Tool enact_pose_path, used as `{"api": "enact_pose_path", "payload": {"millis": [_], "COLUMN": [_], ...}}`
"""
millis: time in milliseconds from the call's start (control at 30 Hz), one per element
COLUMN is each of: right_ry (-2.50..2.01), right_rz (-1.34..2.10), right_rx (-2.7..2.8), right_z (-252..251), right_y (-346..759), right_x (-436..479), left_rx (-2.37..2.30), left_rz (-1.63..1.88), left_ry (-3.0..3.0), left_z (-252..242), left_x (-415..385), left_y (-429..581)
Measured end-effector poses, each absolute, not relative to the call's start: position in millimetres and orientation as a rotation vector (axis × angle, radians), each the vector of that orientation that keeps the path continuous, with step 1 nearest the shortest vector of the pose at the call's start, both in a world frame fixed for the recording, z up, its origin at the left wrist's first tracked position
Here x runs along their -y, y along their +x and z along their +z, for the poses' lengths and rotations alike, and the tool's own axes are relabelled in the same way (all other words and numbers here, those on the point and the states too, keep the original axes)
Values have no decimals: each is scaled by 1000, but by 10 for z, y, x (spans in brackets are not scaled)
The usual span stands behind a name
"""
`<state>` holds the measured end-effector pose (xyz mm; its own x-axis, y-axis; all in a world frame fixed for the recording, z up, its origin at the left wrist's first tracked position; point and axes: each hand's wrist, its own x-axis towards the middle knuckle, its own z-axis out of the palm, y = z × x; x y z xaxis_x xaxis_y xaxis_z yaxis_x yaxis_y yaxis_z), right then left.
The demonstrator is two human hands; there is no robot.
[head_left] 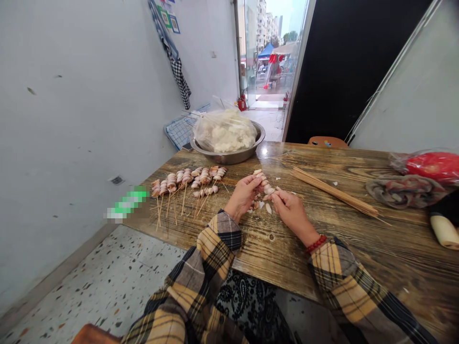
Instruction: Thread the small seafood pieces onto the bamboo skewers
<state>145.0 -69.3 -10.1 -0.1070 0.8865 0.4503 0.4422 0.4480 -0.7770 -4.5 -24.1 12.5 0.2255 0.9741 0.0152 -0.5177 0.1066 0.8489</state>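
Note:
My left hand (245, 193) is closed round a skewer of garlic cloves (264, 181), which slants over the table with its cloves stacked close together. At the lower end of that skewer, the thumb and fingers of my right hand (289, 208) pinch together on it; whether they grip a clove or the stick is hidden. Loose cloves and bits of peel (268, 208) lie on the wood below my hands. To the left, several filled garlic skewers (186, 177) rest in a row, their bare sticks pointing toward me.
A steel basin (233, 157) with a plastic bag of pale food (229, 131) stands at the table's far edge. A bundle of bamboo skewers (333, 191) lies right of my hands. Farther right are a crumpled cloth (405, 190) and a red bagged item (432, 166).

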Motion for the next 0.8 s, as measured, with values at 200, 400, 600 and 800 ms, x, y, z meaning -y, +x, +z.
{"api": "enact_pose_path", "payload": {"millis": [200, 400, 600, 800], "right_ry": [-1191, -1146, -1130, -1146], "right_rz": [607, 680, 726, 677], "right_rx": [1655, 1587, 1580, 1598], "right_z": [-117, -152, -117, -91], "right_y": [1490, 1494, 1458, 1440], "right_x": [676, 655, 669, 689], "left_rx": [-732, -699, -698, -643], "left_rz": [1246, 1029, 1077, 1144], "left_ry": [900, 1006, 977, 895], "left_z": [101, 91, 107, 114], "left_x": [213, 315, 334, 315], "left_y": [-82, 45, 67, 70]}}
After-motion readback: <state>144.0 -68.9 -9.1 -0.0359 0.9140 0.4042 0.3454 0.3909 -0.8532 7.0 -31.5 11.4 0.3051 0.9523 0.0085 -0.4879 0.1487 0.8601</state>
